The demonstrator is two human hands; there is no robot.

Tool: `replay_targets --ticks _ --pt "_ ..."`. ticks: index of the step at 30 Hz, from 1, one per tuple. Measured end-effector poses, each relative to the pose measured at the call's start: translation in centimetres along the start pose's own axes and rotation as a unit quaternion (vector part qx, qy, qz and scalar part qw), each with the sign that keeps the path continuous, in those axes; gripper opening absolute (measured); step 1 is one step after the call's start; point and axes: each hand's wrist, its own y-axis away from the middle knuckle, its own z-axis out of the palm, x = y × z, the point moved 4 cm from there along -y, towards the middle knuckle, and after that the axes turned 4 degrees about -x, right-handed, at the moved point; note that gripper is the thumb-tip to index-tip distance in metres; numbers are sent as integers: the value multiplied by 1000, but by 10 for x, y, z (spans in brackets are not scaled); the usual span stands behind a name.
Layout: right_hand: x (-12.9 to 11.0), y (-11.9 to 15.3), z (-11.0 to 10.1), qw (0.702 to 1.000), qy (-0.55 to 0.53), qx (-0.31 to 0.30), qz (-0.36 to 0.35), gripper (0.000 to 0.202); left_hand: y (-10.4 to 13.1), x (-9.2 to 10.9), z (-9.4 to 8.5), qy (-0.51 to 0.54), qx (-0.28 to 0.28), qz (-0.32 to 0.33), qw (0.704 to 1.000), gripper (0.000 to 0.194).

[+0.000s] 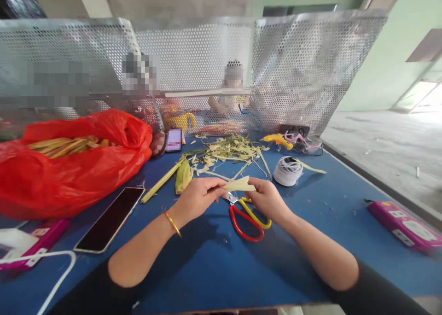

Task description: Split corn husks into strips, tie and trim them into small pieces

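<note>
Between my two hands stretches a pale green-yellow strip of husk or leaf (pixel 240 184). My left hand (pixel 203 195) pinches its left end, fingers closed. At the other end, my right hand (pixel 265 196) grips the strip with thumb and fingers together. Below them on the blue table lies a pair of scissors (pixel 247 225) with one red and one yellow handle; their blades are partly hidden behind my hands. A green husk piece (pixel 183 176) with a long stalk (pixel 162 181) rests left of my left hand. Beyond my hands is a pile of leaf scraps (pixel 231 150).
A red plastic bag (pixel 127 144) of stalks stands left, near a phone (pixel 110 220). White twine (pixel 287 171) and a yellow glue gun (pixel 278 140) lie right, with a purple pack (pixel 404 225) farther out. A perforated metal screen (pixel 193 52) closes off the back; people sit behind it.
</note>
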Motion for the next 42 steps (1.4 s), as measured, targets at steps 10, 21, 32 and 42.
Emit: replay_targets --ticks 10,21,32,42 --pt "-10 3 1 985 147 -62 -64 25 8 12 15 -221 186 100 952 22" --pt "-8 0 -3 975 -221 -5 7 31 4 -13 25 22 44 -59 997 24" --pt "-10 2 -10 980 -194 45 -7 29 4 -15 28 100 45 -74 991 25" --pt "-7 0 -10 981 -183 63 -10 27 5 -11 33 145 43 -95 984 20"
